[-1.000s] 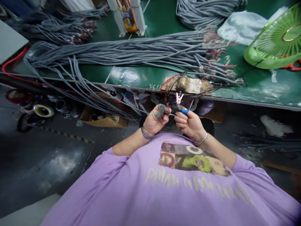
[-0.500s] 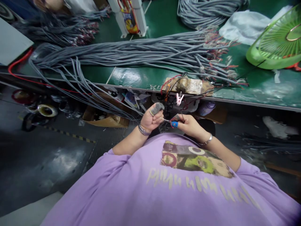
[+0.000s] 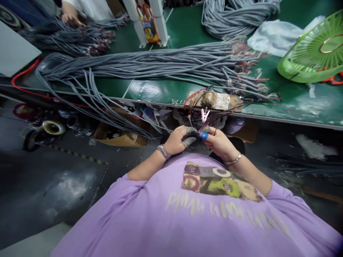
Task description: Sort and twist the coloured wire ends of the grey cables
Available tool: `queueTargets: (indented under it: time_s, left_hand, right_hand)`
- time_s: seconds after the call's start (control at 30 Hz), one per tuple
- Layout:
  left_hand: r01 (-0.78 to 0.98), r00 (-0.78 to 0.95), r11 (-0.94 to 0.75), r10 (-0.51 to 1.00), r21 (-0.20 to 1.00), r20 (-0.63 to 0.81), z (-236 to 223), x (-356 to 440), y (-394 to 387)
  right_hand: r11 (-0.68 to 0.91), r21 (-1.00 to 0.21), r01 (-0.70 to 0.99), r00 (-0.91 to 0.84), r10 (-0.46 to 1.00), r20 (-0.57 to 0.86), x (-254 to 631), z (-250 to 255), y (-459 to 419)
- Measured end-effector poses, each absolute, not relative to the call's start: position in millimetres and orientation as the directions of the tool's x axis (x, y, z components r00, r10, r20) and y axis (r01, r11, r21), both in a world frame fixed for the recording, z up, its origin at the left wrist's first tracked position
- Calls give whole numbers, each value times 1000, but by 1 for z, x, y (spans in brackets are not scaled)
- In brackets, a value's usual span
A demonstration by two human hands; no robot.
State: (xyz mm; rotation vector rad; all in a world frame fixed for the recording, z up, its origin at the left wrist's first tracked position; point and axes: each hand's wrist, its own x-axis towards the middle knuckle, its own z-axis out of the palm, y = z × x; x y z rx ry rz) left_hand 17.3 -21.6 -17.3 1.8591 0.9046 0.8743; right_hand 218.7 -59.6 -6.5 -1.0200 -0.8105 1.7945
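Observation:
In front of my chest, my right hand (image 3: 218, 142) pinches thin red and pale wires (image 3: 203, 129) between the blue-taped thumb and the index finger. My left hand (image 3: 177, 140) is beside it on the left, its grey-covered thumb held apart from its index finger. That index finger stretches to the wire ends and seems to touch them. The left hand's other fingers are mostly hidden. Just above the hands, a pink and white clip (image 3: 205, 115) stands at the bench edge, below a taped wooden block (image 3: 215, 100) with dark and red leads.
Along the green bench (image 3: 146, 87) lies a long bundle of grey cables (image 3: 139, 64), some hanging over the front edge. A green fan (image 3: 297, 66) stands at the right. Another person's hand (image 3: 72, 19) rests by more cables at the upper left. A cardboard box (image 3: 123, 137) sits below.
My left hand has opened from a closed grip, its index finger now extended toward the wires and its thumb lowered. My right hand still pinches them. The other person's hand has come further into view.

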Motion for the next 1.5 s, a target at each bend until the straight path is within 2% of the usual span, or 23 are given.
queueTargets:
  time_s: [0.07,0.17,0.27,0.33,0.4,0.5,0.57,0.63,0.73,0.83,0.9,1.03,1.13,1.23,1.37,1.5]
  left_hand:
    - [297,485,-393,847,870,217,-22,25,-29]
    - [324,421,-344,886,881,191,-26,31,-33]
    - [247,346,-174,935,953,81,-27,32,-33]
    - [149,275,-79,961,986,36,-27,30,-29]
    - [48,159,-60,986,997,52,-25,25,-22]
    - [-60,45,-113,992,992,116,-20,14,-12]
    - [-110,118,-125,983,986,138,-17,7,-10]
    - [-162,261,-94,956,982,135,-15,3,-13]
    - [-188,464,-38,877,981,123,-16,2,-20]
    - [-131,618,-27,779,991,103,-17,4,-25]
    - [-82,681,-44,727,996,88,-16,5,-25]
    - [8,758,-95,650,995,55,-9,6,-21]
    - [45,808,-141,587,989,46,-4,6,-17]
    - [43,845,-198,530,979,70,1,5,-14]
    - [51,907,-277,414,960,72,8,4,-5]
    - [91,914,-302,403,949,40,13,3,4]
  right_hand:
    - [-388,-840,-379,-239,918,-317,217,-7,-60]
    - [-339,-886,-315,-176,939,-297,216,-7,-64]
    - [-165,-977,-137,-154,978,-144,216,-5,-70]
    - [-16,-1000,-4,-248,969,-15,216,-1,-75]
    - [128,-988,92,-445,893,74,217,3,-79]
    - [266,-947,178,-655,751,88,222,6,-81]
    - [251,-941,227,-595,800,70,227,5,-79]
    - [163,-965,207,-397,915,70,233,3,-77]
    - [55,-996,-74,-69,996,60,238,1,-76]
    - [59,-944,-326,17,998,57,240,4,-78]
    - [111,-942,-315,-13,992,122,241,8,-79]
    - [319,-946,-53,-278,905,321,242,17,-75]
    - [541,-826,157,-476,775,417,241,19,-67]
    - [652,-712,259,-582,694,424,243,19,-60]
    - [615,-723,315,-638,701,319,256,18,-51]
    - [444,-828,341,-523,822,225,272,9,-40]
